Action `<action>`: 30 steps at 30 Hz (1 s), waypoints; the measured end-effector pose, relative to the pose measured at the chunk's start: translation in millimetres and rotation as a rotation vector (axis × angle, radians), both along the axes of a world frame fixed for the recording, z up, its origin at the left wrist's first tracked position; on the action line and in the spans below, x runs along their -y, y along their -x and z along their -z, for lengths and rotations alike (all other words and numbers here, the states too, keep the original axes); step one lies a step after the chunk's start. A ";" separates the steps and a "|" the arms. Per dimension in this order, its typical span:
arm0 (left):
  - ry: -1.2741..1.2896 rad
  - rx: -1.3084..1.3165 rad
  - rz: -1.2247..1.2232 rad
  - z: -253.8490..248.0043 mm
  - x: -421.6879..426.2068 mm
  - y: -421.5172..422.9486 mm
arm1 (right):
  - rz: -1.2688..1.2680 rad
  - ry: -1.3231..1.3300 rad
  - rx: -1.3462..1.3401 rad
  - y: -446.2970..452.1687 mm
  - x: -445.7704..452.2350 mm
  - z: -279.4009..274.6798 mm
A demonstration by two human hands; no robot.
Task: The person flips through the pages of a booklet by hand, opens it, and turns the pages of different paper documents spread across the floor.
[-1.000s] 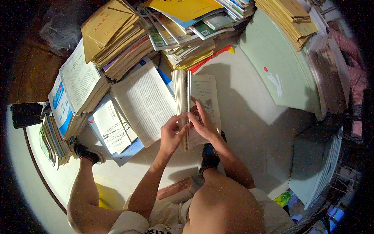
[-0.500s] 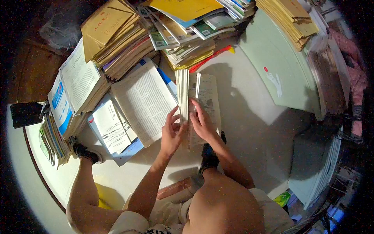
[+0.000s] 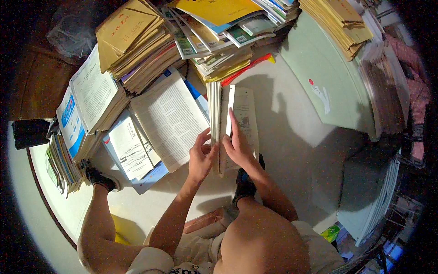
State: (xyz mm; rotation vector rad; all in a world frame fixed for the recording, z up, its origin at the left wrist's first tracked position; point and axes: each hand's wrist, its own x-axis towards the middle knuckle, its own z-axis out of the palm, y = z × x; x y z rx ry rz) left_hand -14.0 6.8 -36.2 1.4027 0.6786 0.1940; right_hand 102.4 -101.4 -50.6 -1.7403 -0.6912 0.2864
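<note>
Between my hands a thick book stands with its pages upright, edges toward me. My left hand is closed on the left side of its page block. With thumb and fingers, my right hand pinches a thin upright section of pages, the index finger stretched along it. A printed page with a picture lies flat behind my right hand. To the left of my left hand, an open printed book lies beside a white booklet with ink-drawn lines.
Stacks of brown envelopes and books line the back. A pale green board lies at the right, near another paper pile. My legs rest around the white floor.
My right hand's index finger has straightened upward along the thin section, which has turned and shows a broader white face. The left hand has hardly moved.
</note>
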 end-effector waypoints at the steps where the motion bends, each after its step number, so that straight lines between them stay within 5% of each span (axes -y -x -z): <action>1: 0.006 -0.005 0.001 0.6 -0.3 0.4 | -0.088 0.063 0.040 -2.5 4.5 5.7; 21: 0.143 0.045 0.001 6.8 -7.3 2.5 | -0.159 0.167 -0.089 0.1 9.4 22.0; 25: 0.132 0.073 0.008 7.6 -6.5 2.8 | -0.128 0.068 0.059 -1.9 -0.2 -13.0; 30: 0.138 0.052 0.016 6.7 -7.7 3.1 | -0.199 0.170 0.087 -2.0 6.7 8.9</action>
